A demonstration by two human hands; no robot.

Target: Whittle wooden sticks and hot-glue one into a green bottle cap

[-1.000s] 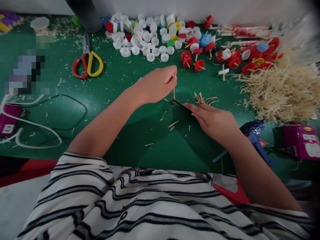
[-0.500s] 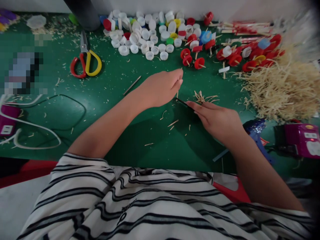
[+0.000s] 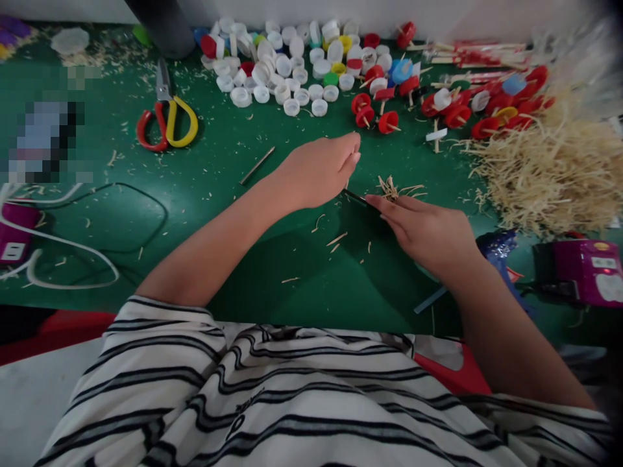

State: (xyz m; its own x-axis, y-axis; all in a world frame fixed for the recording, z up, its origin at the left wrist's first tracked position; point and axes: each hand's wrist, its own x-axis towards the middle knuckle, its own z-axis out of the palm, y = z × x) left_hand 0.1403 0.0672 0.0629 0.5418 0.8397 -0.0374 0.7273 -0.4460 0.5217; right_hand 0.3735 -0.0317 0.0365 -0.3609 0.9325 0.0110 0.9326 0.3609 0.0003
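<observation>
My left hand (image 3: 324, 170) is closed, its fingers pinched round a thin wooden stick (image 3: 346, 185). Only a short end of the stick shows below the fist; the fingers cover the rest. In my right hand (image 3: 423, 233) is a knife (image 3: 357, 196) with a thin dark blade, its handle hidden in the grip. The blade's tip is close to the lower end of the stick; whether they touch is hard to tell. A small heap of shavings (image 3: 390, 188) lies just beyond my right fingers. Loose slivers (image 3: 337, 240) are scattered below my hands on the green table (image 3: 311, 295).
Scissors (image 3: 168, 123) and a thin metal rod (image 3: 257, 166) lie to the left. Many white bottle caps (image 3: 283, 66) line the back. Red caps on sticks (image 3: 388, 122) and a large pile of wood shavings (image 3: 549, 172) are at right. A purple box (image 3: 588, 272) sits near the right edge.
My left hand has shifted slightly to the right, and less of the stick's end shows. My right hand with the knife has moved slightly right too.
</observation>
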